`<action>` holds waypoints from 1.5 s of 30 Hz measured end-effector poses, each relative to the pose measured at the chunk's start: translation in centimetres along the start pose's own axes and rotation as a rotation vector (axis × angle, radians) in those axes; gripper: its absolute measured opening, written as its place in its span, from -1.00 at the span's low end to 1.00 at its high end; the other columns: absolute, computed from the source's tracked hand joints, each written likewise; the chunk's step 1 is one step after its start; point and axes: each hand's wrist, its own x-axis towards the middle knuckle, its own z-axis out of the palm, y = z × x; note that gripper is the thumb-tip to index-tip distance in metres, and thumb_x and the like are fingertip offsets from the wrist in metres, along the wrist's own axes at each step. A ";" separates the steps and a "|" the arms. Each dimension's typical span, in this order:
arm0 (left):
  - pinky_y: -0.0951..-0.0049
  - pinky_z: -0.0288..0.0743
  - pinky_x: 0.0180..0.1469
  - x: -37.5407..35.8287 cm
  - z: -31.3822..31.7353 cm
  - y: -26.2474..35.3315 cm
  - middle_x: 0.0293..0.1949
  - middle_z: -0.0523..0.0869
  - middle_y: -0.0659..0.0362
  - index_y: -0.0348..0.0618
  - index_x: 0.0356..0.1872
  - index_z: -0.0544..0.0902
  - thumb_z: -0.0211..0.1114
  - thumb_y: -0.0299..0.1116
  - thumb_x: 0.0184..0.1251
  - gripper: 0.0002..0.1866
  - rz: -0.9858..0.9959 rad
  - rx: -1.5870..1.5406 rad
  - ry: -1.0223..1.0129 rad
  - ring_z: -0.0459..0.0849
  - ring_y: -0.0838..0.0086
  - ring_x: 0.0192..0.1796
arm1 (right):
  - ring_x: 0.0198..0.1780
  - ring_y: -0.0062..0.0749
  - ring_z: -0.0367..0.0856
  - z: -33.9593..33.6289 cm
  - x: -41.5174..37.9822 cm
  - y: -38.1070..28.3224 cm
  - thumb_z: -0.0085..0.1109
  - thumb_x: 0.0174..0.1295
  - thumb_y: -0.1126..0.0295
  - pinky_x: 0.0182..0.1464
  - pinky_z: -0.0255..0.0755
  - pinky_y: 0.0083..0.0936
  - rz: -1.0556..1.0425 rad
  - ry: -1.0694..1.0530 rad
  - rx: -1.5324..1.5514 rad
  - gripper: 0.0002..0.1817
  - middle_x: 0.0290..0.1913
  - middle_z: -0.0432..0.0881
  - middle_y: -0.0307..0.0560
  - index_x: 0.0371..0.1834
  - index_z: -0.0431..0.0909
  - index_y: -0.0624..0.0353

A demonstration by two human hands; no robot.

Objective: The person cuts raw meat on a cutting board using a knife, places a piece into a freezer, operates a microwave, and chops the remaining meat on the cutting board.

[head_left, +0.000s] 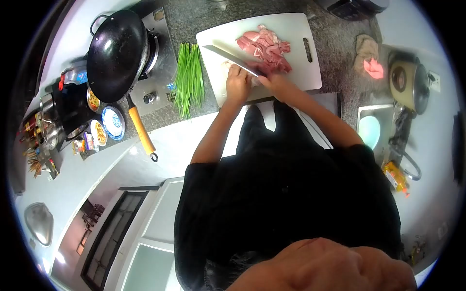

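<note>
A white cutting board (213,72) lies on the counter with a pile of sliced raw meat (264,46) on its far right part. My right hand (279,87) is closed around the handle of a kitchen knife (228,56), whose long blade points to the far left across the board. Just on the near side of the blade, my left hand (238,83) has its fingers bent and pressed down on a pale piece of meat (226,66). Most of that piece is hidden under the fingers. The knife's handle is covered by my right hand.
Left of the board lies a bunch of green chives (188,77). A black wok (116,53) with a wooden handle sits on the stove beyond. To the right are a brown cloth (365,51), a sink (361,112) with a pale green bowl (370,131), and a rice cooker (405,80).
</note>
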 end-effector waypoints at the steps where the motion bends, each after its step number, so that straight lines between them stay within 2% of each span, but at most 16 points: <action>1: 0.12 0.50 0.02 -0.1 0.0 0.1 -0.13 0.62 -0.10 -0.28 -0.14 0.66 0.39 -0.54 0.01 -0.69 0.009 -0.018 0.014 0.59 -0.03 -0.06 | 0.05 0.24 0.59 0.0 0.3 -0.5 -0.15 0.44 -0.07 0.12 0.41 -0.05 -0.002 0.011 0.006 -0.38 -0.09 0.63 0.43 -0.05 0.60 0.38; 3: 0.11 0.49 0.05 0.0 -0.2 0.1 -0.10 0.62 -0.13 -0.31 -0.11 0.66 0.39 -0.53 0.02 -0.67 0.021 -0.023 0.048 0.58 -0.06 -0.04 | 0.03 0.18 0.63 -0.4 0.9 -1.3 -0.14 0.41 -0.10 0.13 0.43 -0.11 -0.054 0.107 -0.087 -0.36 -0.09 0.65 0.39 -0.03 0.61 0.37; 7: 0.10 0.49 0.04 -0.3 -0.2 0.1 -0.10 0.62 -0.17 -0.35 -0.07 0.61 0.43 -0.51 0.02 -0.61 -0.049 0.023 0.014 0.58 -0.09 -0.05 | -0.04 0.08 0.66 -4.2 -0.8 2.3 -0.13 0.40 -0.14 0.09 0.45 -0.19 -0.147 0.039 -0.146 -0.33 -0.13 0.68 0.33 -0.02 0.62 0.35; 9: 0.11 0.49 0.02 -0.1 -0.4 0.7 -0.10 0.63 -0.16 -0.32 -0.09 0.57 0.46 -0.46 0.02 -0.61 -0.203 -0.065 0.041 0.58 -0.08 -0.07 | -0.12 -0.01 0.67 -6.4 -2.4 1.6 -0.12 0.40 -0.17 0.04 0.46 -0.27 0.120 -0.010 0.204 -0.33 -0.20 0.69 0.27 -0.03 0.64 0.32; 10: 0.08 0.45 0.06 -0.1 -0.7 0.9 -0.12 0.63 -0.14 -0.27 -0.10 0.53 0.48 -0.43 0.03 -0.59 -0.204 -0.074 0.056 0.57 -0.04 -0.05 | -0.19 -0.07 0.67 -6.5 -2.7 1.4 -0.12 0.41 -0.19 -0.02 0.46 -0.30 0.149 0.043 0.213 -0.32 -0.26 0.69 0.21 -0.07 0.66 0.31; 13: 0.04 0.35 0.13 -0.4 -1.5 1.2 -0.16 0.65 -0.05 -0.22 -0.15 0.57 0.48 -0.40 0.03 -0.64 -0.120 0.052 0.162 0.56 0.06 -0.03 | -0.21 -0.02 0.68 -4.8 -2.5 2.1 -0.12 0.41 -0.18 -0.06 0.47 -0.26 0.044 0.097 0.171 -0.31 -0.29 0.69 0.24 -0.13 0.66 0.34; 16: 0.04 0.24 0.20 -1.0 -1.4 0.9 -0.17 0.67 0.05 -0.15 -0.22 0.60 0.48 -0.35 0.02 -0.70 -0.164 0.147 0.096 0.56 0.13 0.02 | -0.20 0.03 0.68 -3.4 -3.6 2.2 -0.11 0.42 -0.16 -0.08 0.47 -0.20 -0.049 0.164 0.073 -0.31 -0.30 0.68 0.27 -0.21 0.64 0.39; 19: 0.07 0.20 0.21 -0.6 -0.3 0.6 -0.20 0.68 0.09 -0.12 -0.25 0.65 0.48 -0.32 0.00 -0.72 -0.168 0.127 0.092 0.56 0.15 0.03 | -0.20 0.10 0.67 -3.6 -5.5 1.2 -0.10 0.43 -0.13 -0.09 0.46 -0.15 -0.035 0.082 -0.083 -0.33 -0.31 0.67 0.30 -0.25 0.63 0.39; 21: 0.08 0.21 0.20 -0.6 0.7 0.1 -0.21 0.69 0.06 -0.16 -0.21 0.68 0.46 -0.37 -0.01 -0.71 -0.181 0.144 0.063 0.56 0.14 0.05 | -0.20 0.13 0.66 -3.4 -6.2 1.1 -0.11 0.44 -0.12 -0.10 0.46 -0.13 -0.010 0.054 -0.070 -0.35 -0.31 0.67 0.30 -0.26 0.63 0.38; 25: 0.10 0.24 0.16 -0.6 1.5 -0.5 -0.25 0.70 0.01 -0.21 -0.30 0.66 0.40 -0.47 -0.03 -0.78 -0.095 0.156 0.165 0.57 0.11 0.01 | -0.19 0.24 0.64 -4.1 -8.9 -0.3 -0.15 0.47 -0.09 -0.09 0.47 -0.07 0.002 0.015 -0.040 -0.38 -0.29 0.67 0.32 -0.24 0.65 0.33; 31: 0.11 0.25 0.08 -0.2 1.8 -0.4 -0.38 0.67 0.02 -0.20 -0.38 0.63 0.39 -0.48 -0.03 -0.84 -0.123 0.061 0.178 0.61 0.13 -0.12 | -0.15 0.29 0.63 -3.6 -10.4 -0.3 -0.15 0.47 -0.08 -0.04 0.46 -0.02 0.093 0.092 -0.163 -0.38 -0.27 0.66 0.35 -0.24 0.66 0.32; 35: 0.13 0.25 0.04 0.6 1.5 -0.4 -0.39 0.67 0.03 -0.17 -0.40 0.62 0.37 -0.49 -0.03 -0.87 -0.145 0.071 0.172 0.61 0.15 -0.12 | -0.15 0.28 0.63 -4.2 -8.7 -0.8 -0.15 0.46 -0.08 -0.05 0.45 0.00 0.027 0.084 -0.064 -0.37 -0.27 0.66 0.35 -0.25 0.65 0.34; 37: 0.14 0.25 0.03 0.6 1.4 -0.6 -0.38 0.67 0.03 -0.17 -0.40 0.63 0.36 -0.50 -0.03 -0.87 -0.139 0.084 0.160 0.61 0.15 -0.11 | -0.18 0.23 0.60 -4.3 -6.8 -1.4 -0.14 0.47 -0.03 -0.08 0.40 -0.06 0.024 -0.022 -0.035 -0.41 -0.26 0.63 0.38 -0.17 0.59 0.39; 40: 0.15 0.24 0.02 0.9 1.3 -0.9 -0.37 0.68 0.04 -0.16 -0.39 0.64 0.35 -0.49 -0.03 -0.87 -0.091 0.066 0.151 0.62 0.16 -0.11 | -0.15 0.26 0.63 -2.9 -4.1 -3.0 -0.19 0.46 -0.09 -0.07 0.45 -0.02 -0.106 0.086 -0.052 -0.35 -0.28 0.65 0.36 -0.23 0.64 0.38; 43: 0.15 0.24 0.02 1.1 0.8 -0.6 -0.36 0.69 0.06 -0.13 -0.38 0.65 0.35 -0.47 -0.02 -0.87 -0.064 0.070 0.142 0.62 0.17 -0.12 | -0.15 0.23 0.63 -1.5 0.6 -2.4 -0.20 0.45 -0.10 -0.06 0.45 -0.05 -0.078 0.083 0.014 -0.35 -0.28 0.65 0.34 -0.22 0.63 0.36; 45: 0.20 0.26 -0.03 1.4 0.1 -0.4 -0.44 0.67 0.10 -0.10 -0.45 0.64 0.41 -0.47 -0.07 -0.87 -0.046 0.106 0.144 0.62 0.21 -0.24 | -0.14 0.22 0.64 -0.9 0.5 -1.3 -0.18 0.44 -0.11 -0.04 0.46 -0.06 -0.115 0.076 0.039 -0.35 -0.28 0.65 0.34 -0.22 0.63 0.36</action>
